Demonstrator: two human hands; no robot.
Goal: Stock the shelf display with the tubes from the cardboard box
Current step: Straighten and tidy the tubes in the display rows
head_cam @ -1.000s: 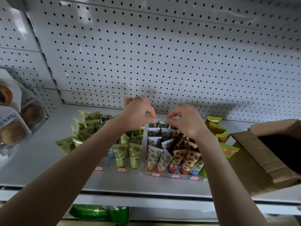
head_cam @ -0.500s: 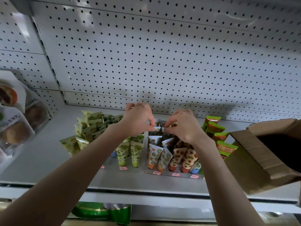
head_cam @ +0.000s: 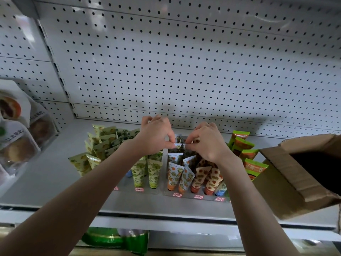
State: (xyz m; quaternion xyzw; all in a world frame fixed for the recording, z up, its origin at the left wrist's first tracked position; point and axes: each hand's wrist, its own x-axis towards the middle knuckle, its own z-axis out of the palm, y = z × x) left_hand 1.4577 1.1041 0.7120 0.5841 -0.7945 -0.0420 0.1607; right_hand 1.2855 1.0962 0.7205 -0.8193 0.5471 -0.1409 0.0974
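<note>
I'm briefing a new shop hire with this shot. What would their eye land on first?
Two hands meet at the centre: the left hand and right hand both pinch the crimped top of a tube over the back rows of the display tray. Fruit-patterned tubes stand packed around it. An open cardboard box sits at the shelf's right end.

Plain white shop shelving, pretty standard stuff
White pegboard back panel full of small dark holes, soft glare up top; slotted upright on the left; pale grey metal shelf underneath; wrapped pastry packs off to the left, green bags on the level below.
</note>
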